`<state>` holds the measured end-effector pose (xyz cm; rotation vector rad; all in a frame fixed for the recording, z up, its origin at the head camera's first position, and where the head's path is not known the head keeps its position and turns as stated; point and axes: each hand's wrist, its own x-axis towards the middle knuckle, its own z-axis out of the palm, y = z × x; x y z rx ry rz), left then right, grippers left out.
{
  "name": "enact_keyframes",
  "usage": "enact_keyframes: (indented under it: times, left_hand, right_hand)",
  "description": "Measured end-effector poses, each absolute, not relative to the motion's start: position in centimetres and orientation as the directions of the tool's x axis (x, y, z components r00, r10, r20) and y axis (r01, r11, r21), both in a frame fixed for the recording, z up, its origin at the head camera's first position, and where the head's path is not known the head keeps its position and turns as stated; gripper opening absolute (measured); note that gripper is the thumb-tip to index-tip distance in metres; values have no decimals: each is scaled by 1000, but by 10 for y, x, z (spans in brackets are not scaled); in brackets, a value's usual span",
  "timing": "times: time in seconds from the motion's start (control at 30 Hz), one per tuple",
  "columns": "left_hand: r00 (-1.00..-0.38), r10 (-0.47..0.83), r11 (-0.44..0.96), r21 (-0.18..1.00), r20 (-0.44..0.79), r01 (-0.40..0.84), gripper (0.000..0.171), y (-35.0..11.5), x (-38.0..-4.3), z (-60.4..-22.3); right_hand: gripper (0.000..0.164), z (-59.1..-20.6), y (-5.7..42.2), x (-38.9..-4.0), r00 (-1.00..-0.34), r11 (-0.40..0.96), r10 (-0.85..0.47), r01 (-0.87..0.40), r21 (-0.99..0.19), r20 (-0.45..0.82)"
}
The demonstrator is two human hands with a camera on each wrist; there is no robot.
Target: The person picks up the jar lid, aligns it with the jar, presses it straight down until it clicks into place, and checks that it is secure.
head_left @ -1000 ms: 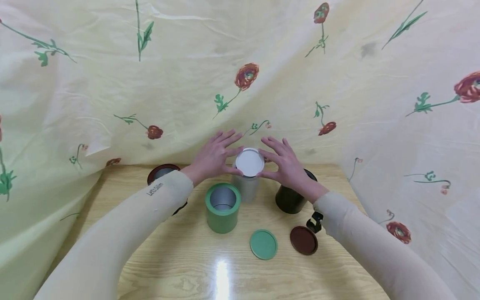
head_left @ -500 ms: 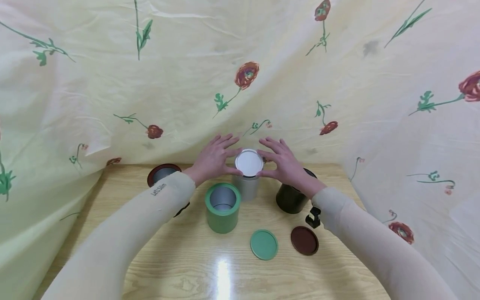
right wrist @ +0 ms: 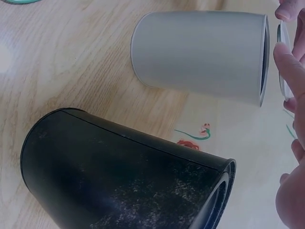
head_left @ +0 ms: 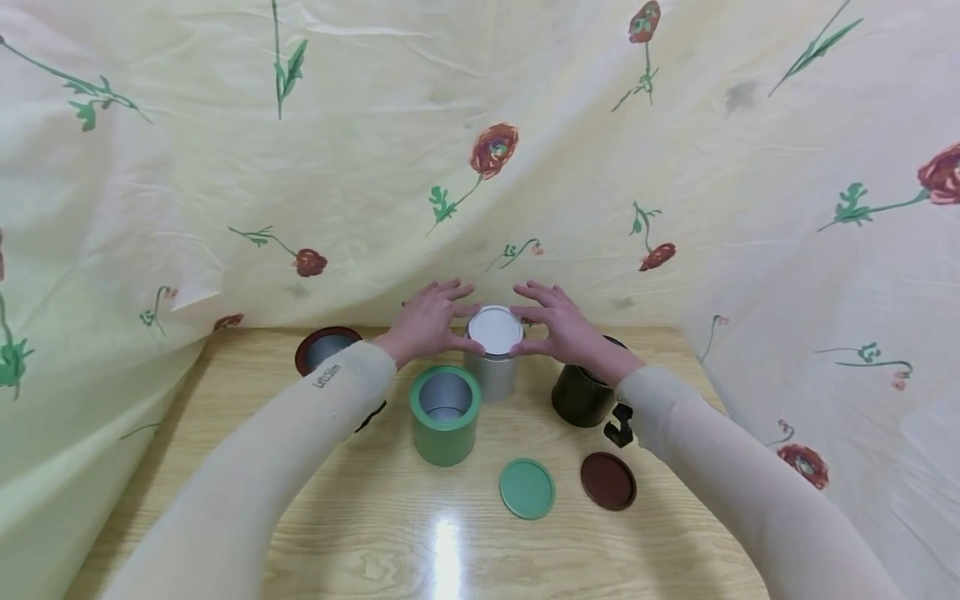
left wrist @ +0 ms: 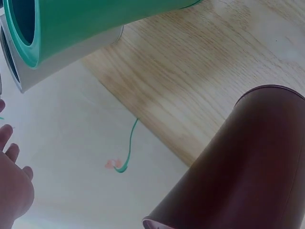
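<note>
Between both hands is a round white lid [head_left: 496, 330], held just above the open top of a light grey canister [head_left: 492, 379]. The left hand [head_left: 429, 323] grips the lid's left edge with thumb and fingertip, and the right hand [head_left: 564, 330] grips its right edge the same way. In the right wrist view a narrow gap separates the lid [right wrist: 285, 36] from the rim of the canister [right wrist: 200, 52]. Only part of the left hand [left wrist: 14, 186] shows in the left wrist view; its hold on the lid is out of frame there.
An open green canister [head_left: 445, 437] stands in front of the grey one. Behind the left forearm is an open dark red canister [head_left: 302, 354]; a black canister [head_left: 581, 400] stands right. A green lid [head_left: 527, 489] and a dark red lid [head_left: 608, 481] lie on the wooden table [head_left: 360, 517].
Both hands have lowered the white lid slightly and drawn it a little toward the person, closer over the grey canister's top. The other canisters and lids have stayed put.
</note>
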<state>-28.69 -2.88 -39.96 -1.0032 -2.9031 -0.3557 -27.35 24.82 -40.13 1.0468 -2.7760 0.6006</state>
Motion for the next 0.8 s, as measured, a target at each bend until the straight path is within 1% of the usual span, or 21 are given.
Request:
enact_keyframes:
  times: [0.4, 0.8]
  left_hand:
    - [-813, 580, 781, 250, 47, 571, 83, -28, -287, -405]
    - [-827, 561, 794, 304, -29, 527, 81, -27, -285, -407]
  right_hand:
    - [68, -402, 246, -278, -790, 703, -601, -594, -391, 121]
    - [69, -400, 246, -278, -815, 732, -579, -534, -423, 28]
